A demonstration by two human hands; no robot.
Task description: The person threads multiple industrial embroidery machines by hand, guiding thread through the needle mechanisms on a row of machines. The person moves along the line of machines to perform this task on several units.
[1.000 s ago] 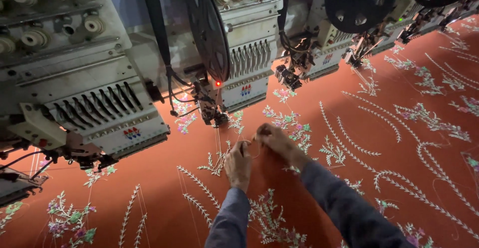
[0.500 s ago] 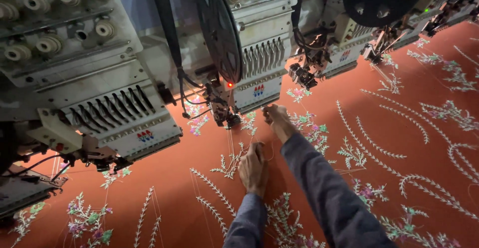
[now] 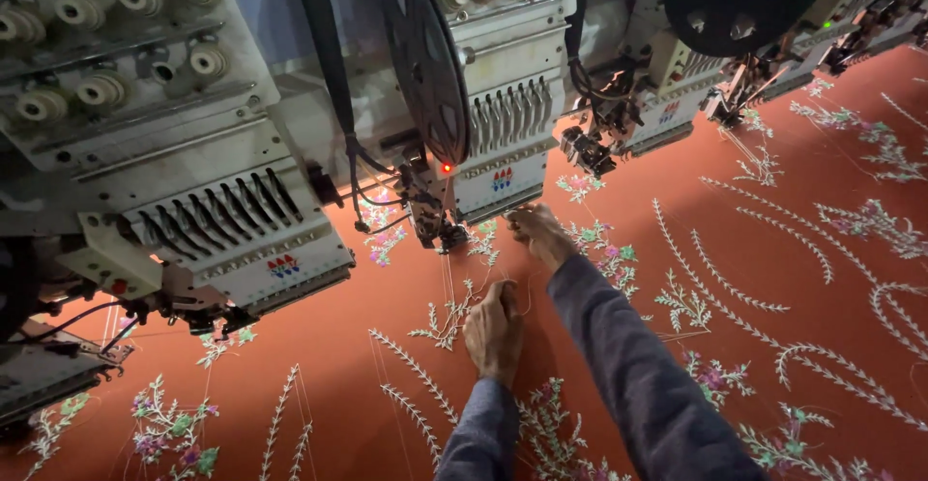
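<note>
Seen from above, a person in grey-blue sleeves works at a multi-head embroidery machine (image 3: pixel 290 133) over stretched orange fabric (image 3: pixel 599 346). The left hand (image 3: pixel 493 331) rests knuckles-up on the cloth, fingers curled as if pinching a fine pale thread (image 3: pixel 447 283); the grip itself is hidden. That thread runs from just beyond the left hand up to the needle area (image 3: pixel 437 220), where a small red light (image 3: pixel 446 168) glows. The right hand (image 3: pixel 539 234) reaches further forward, close beside the needle area, fingertips pinched together; whether they hold thread cannot be told. Around both hands, pale leaf sprays and floral motifs (image 3: pixel 609 249) are already stitched. Judging by the loose thread, the threading at this head looks unfinished, and plain cloth remains between motifs.
</note>
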